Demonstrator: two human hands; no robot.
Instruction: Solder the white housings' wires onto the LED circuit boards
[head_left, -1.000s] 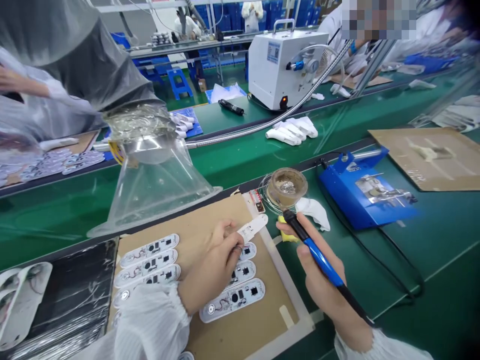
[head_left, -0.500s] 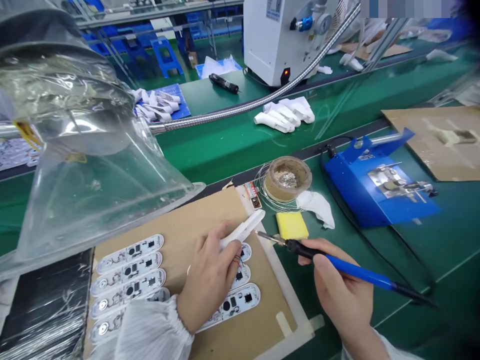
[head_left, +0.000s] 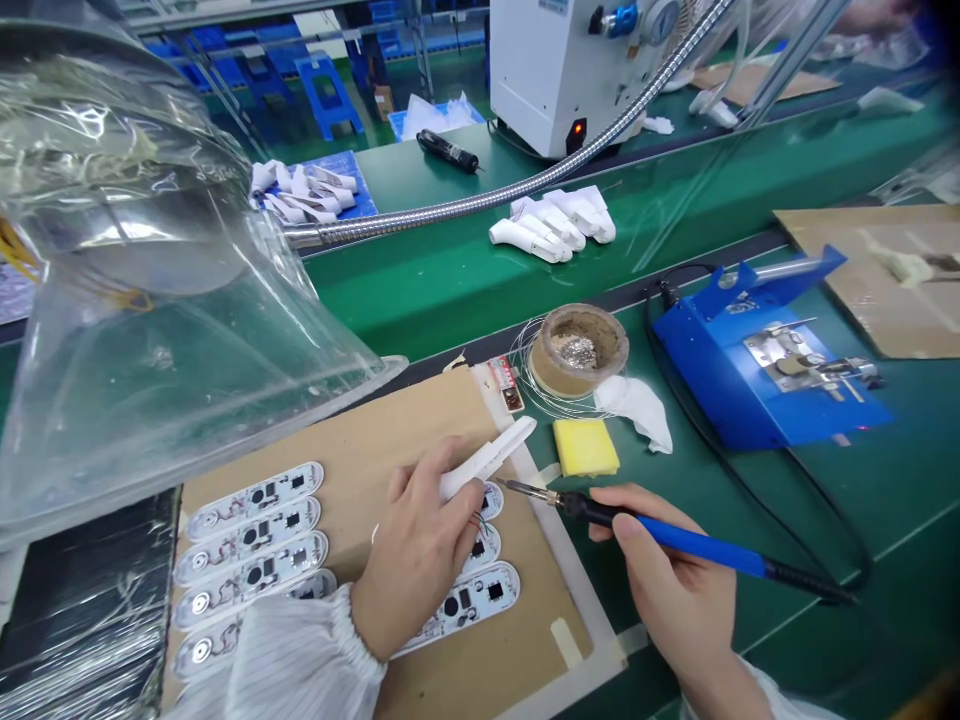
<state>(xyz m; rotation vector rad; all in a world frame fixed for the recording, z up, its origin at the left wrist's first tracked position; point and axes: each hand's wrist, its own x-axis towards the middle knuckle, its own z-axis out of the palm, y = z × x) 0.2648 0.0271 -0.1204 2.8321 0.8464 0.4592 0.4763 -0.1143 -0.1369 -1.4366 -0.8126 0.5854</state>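
Observation:
My left hand (head_left: 417, 545) grips a white plastic part (head_left: 491, 453) tilted up over the brown work board (head_left: 390, 430), with thin coloured wires by its fingers. My right hand (head_left: 667, 590) holds a blue-handled soldering iron (head_left: 660, 532); its tip points left, just right of the white part. Several long white circuit boards (head_left: 247, 535) lie in rows on the brown board, some under my left hand.
A clear fume hood (head_left: 135, 290) hangs at the left. A solder-tip cleaner tin (head_left: 579, 350), yellow sponge (head_left: 585, 447) and white cloth (head_left: 637, 405) sit beyond the board. A blue iron stand (head_left: 765, 365) is at the right; white housings (head_left: 551, 225) lie on the conveyor.
The soldering iron has swung from upright by the tin down to near level, its tip now close to the white part. The view has tilted down slightly.

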